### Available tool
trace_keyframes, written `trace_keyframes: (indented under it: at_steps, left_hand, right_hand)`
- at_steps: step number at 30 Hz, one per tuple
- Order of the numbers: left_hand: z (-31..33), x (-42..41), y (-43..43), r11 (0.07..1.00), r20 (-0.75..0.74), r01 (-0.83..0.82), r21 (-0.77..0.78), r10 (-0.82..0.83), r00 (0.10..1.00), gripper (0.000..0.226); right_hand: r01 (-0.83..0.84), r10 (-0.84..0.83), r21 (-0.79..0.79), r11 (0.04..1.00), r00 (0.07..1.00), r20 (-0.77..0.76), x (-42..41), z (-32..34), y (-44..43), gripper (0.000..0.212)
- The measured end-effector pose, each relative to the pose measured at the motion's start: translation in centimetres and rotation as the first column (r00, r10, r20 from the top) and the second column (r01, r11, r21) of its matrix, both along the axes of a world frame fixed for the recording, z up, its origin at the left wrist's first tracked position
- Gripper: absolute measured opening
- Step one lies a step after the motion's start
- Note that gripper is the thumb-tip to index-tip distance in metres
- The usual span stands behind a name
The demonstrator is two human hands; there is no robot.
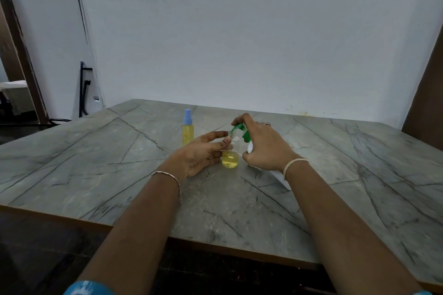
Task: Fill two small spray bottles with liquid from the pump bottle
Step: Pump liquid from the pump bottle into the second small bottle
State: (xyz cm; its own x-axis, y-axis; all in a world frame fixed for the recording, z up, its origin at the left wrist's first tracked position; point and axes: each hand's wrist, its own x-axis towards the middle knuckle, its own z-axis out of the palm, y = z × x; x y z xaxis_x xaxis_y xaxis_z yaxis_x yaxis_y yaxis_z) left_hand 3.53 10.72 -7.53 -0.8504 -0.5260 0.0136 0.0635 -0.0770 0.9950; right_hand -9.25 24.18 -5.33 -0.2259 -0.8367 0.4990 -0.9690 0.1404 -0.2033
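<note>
1. Capped spray bottle (187, 130), upright on the table (119, 163) behind your hands: full of yellow liquid, apparently finished.
2. Your left hand (201, 153) pinched the neck of the uncapped spray bottle (230, 158), which was only partly full.
3. Your right hand (263, 146) curled around the tilted pump bottle (279, 176), with the nozzle at the open neck. Topping up and capping remained.

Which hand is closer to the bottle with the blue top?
Left. The left hand sits beside the blue-topped bottle; the right hand is farther right, on the green pump.
</note>
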Motion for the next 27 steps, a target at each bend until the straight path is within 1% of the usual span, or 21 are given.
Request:
trace_keyframes:
  at_steps: [3,5,9,12,18,21,23,26,27]
  left_hand:
    - [0.04,0.01,0.04,1.000,-0.005,0.007,0.002,-0.007,1.000,0.032]
    - [0.03,0.02,0.04,1.000,-0.006,0.004,0.001,-0.004,1.000,0.034]
    - [-0.02,0.00,0.04,1.000,-0.008,-0.006,0.003,0.006,1.000,0.041]
    - [-0.06,0.00,-0.03,1.000,-0.012,-0.009,0.012,0.009,1.000,0.037]
    - [0.02,0.02,0.04,1.000,-0.009,-0.003,0.012,0.003,1.000,0.030]
    - [0.05,0.05,0.07,1.000,-0.006,0.000,0.008,0.000,1.000,0.031]
    - [0.03,0.05,0.02,1.000,-0.007,-0.001,0.012,0.001,1.000,0.034]
    - [0.01,0.03,0.00,1.000,-0.002,-0.008,0.006,0.008,1.000,0.031]
    - [-0.02,0.02,-0.01,1.000,-0.001,-0.011,0.004,0.011,1.000,0.035]
  right_hand:
    - [-0.007,0.007,-0.010,1.000,1.000,-0.009,0.10,0.05,-0.02,0.070]
    - [-0.003,0.003,-0.009,1.000,1.000,-0.021,0.07,-0.01,-0.03,0.070]
    - [0.017,-0.017,-0.003,1.000,0.998,-0.053,0.05,-0.09,0.13,0.076]
    - [0.026,-0.027,-0.009,1.000,0.998,-0.052,0.04,-0.07,0.39,0.081]
    - [0.009,-0.009,-0.023,1.000,1.000,-0.018,0.07,0.00,0.22,0.073]
    - [0.006,-0.007,-0.042,0.999,1.000,-0.026,0.16,-0.01,0.13,0.070]
    - [0.010,-0.012,-0.047,0.999,0.999,-0.038,0.18,-0.03,0.16,0.070]
    - [0.018,-0.020,-0.031,0.999,0.998,-0.063,0.12,-0.08,0.23,0.073]
    - [0.019,-0.021,-0.025,0.999,0.997,-0.068,0.08,-0.14,0.26,0.075]
